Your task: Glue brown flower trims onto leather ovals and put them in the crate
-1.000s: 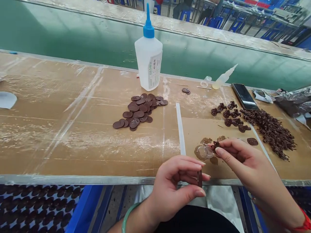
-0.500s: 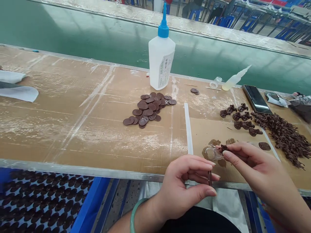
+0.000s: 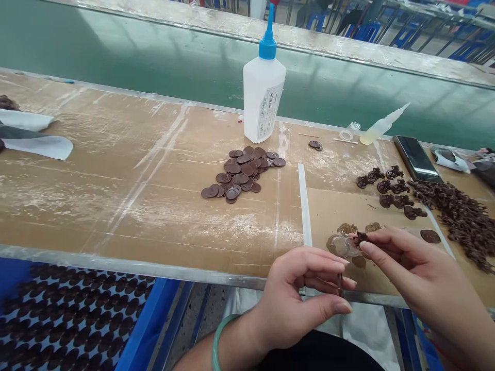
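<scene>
My left hand [image 3: 299,299] is closed in a pinch on a thin brown disc [image 3: 340,285], held edge-on just off the table's front edge. My right hand [image 3: 410,268] pinches a small dark brown ornament piece [image 3: 360,238] with its tip over a small clear glue cap [image 3: 342,246] on a cardboard sheet [image 3: 332,206]. A pile of flat brown discs [image 3: 243,172] lies in the middle of the table. Several assembled brown pieces [image 3: 390,190] sit on the right, beside a heap of dark brown ornaments [image 3: 460,216].
A white glue bottle with a blue nozzle [image 3: 264,90] stands behind the discs. A small squeeze bottle [image 3: 381,126], a black phone [image 3: 416,158] and a white strip [image 3: 304,203] lie to the right. White cloth [image 3: 36,141] at left. A blue bin of brown discs [image 3: 69,314] sits below the table.
The view has shifted, so everything slides right in the picture. Both hands keep their pinches; the right hand's piece stays at the glue cap.
</scene>
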Available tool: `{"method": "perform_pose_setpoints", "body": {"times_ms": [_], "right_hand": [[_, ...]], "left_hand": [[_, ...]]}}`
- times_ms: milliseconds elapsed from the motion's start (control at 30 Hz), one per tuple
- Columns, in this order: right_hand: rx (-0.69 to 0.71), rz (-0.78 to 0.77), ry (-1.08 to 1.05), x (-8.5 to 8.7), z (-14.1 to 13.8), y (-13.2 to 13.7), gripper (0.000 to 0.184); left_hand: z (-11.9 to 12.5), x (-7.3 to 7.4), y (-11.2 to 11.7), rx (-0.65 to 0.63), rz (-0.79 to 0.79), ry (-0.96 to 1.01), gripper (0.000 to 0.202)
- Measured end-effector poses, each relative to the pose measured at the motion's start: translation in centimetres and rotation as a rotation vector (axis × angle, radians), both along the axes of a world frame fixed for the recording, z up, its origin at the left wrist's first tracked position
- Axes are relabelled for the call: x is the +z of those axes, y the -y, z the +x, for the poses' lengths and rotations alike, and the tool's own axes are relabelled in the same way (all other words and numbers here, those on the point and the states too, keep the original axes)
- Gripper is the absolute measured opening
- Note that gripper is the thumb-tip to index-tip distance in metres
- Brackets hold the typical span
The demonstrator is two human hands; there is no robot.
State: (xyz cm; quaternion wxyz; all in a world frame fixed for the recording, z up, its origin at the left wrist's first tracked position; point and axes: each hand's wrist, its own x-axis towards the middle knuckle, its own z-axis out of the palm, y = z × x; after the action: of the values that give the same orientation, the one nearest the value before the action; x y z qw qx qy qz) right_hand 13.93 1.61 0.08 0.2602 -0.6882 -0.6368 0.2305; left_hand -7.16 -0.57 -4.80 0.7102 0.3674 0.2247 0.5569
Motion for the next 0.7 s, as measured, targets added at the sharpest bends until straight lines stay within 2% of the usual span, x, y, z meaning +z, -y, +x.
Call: {"method": "perform_pose_setpoints", "body": {"times_ms": [233, 400, 700], "right_hand": [[-0.001, 0.013, 0.016, 0.00, 0.14, 0.27, 0.022], [0.018, -0.008, 0.032, 0.33, 0.09, 0.15, 0.026], [-0.027, -0.008, 0.020, 0.09, -0.07, 0.17, 0.027]], "left_hand": [[0.04, -0.09, -0.03, -0.003, -0.002, 0.011, 0.035], [0.10, -0.13, 0.05, -0.002, 0.004, 0.029, 0.038], [0.19, -0.16, 0.13, 0.001, -0.009, 0.057, 0.038]]}}
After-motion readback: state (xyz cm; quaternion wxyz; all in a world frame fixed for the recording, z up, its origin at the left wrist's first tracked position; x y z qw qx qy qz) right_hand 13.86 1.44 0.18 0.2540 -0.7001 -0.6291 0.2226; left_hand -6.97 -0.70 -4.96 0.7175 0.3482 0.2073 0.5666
